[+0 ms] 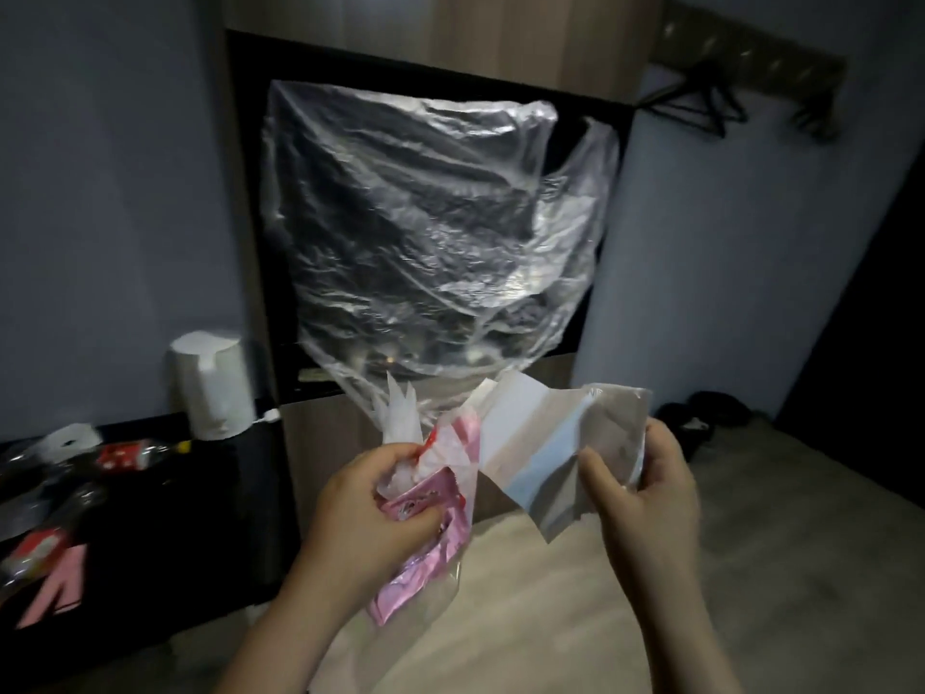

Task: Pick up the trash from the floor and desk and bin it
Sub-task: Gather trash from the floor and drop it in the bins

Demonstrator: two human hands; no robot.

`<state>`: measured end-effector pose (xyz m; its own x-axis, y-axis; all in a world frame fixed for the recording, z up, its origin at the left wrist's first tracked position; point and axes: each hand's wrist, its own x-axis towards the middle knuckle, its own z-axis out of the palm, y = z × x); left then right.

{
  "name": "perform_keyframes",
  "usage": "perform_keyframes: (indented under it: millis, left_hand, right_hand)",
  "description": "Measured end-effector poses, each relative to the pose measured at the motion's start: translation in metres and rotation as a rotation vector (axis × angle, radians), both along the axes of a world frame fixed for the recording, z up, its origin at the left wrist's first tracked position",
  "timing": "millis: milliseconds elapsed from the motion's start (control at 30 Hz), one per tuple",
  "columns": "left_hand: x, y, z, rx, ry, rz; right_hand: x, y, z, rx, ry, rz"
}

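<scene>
The fingers (418, 523) of the left hand (370, 513) were curled tight round a bunch of pink wrappers (458, 530), with a twist of white film (400, 418) poking up out of the fist. Over on the right hand (645, 488), thumb and fingers (593, 468) were pinched on the edge of a creased sheet (530, 443), which was spread between the two hands, out over the floor (550, 618).

All of it looked featherlight, thin and crackly, I'd say. There was nothing to break, but glossy stuff like that slips. A whole-fist scrunch in the middle of the bundle would serve better than an edge pinch, and the sheet wanted crumpling first.

Just beyond hung a big clear bag (425, 232), limp and floppy. I couldn't tell what held it up, nor where its mouth lay.

To the left, the dark desk (165, 543) carried a white paper roll (215, 383) and more litter, a red wrapper (117, 455) among it, so there was plenty left to gather.
</scene>
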<state>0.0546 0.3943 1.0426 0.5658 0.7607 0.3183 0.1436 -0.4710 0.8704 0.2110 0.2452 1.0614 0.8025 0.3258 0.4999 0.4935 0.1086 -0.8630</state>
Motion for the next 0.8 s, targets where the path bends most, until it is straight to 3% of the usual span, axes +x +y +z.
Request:
perform_keyframes:
  millis: [400, 800]
  left_hand:
    - [0.205, -0.039, -0.015, 0.033, 0.008, -0.468]
    - [0.347, 0.078, -0.018, 0.04, 0.027, -0.615]
  right_hand:
    - [0.118, -0.104, -0.018, -0.027, 0.058, -0.507]
    - [0.216, -0.009, -0.02, -0.063, 0.09, -0.681]
